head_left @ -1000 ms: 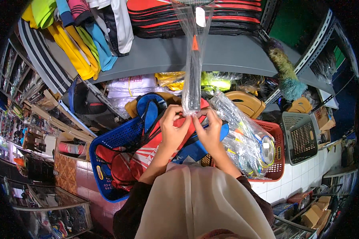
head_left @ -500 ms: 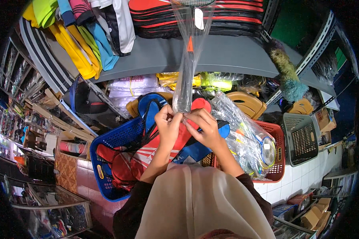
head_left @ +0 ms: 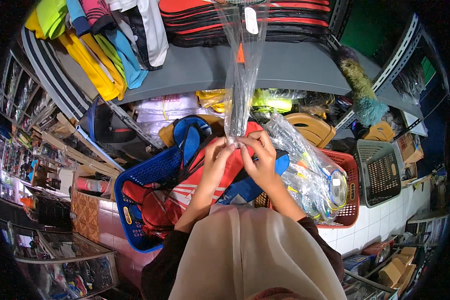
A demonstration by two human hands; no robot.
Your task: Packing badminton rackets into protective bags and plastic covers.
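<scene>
A badminton racket in a clear plastic sleeve [head_left: 241,90] lies away from me, its handle end toward me and its head resting against the far shelf. My left hand [head_left: 217,159] pinches the sleeve's near end, thumb and fingers closed on the plastic. Close beside it, my right hand [head_left: 260,154] grips the same gathered end between thumb and fingertips. Under my hands are red racket bags [head_left: 185,192] and blue bags [head_left: 242,190], heaped over a blue basket [head_left: 130,175].
At right, a red basket [head_left: 352,200] holds several wrapped rackets [head_left: 310,175], beside a grey basket [head_left: 380,175]. A grey shelf [head_left: 195,67] carries stacked red-and-black bags [head_left: 290,22] and folded clothes [head_left: 92,55]. A feather duster [head_left: 362,95] hangs at its right.
Both hands and the sleeve's near end have shifted slightly right and toward me. The fingers stay pinched on the plastic.
</scene>
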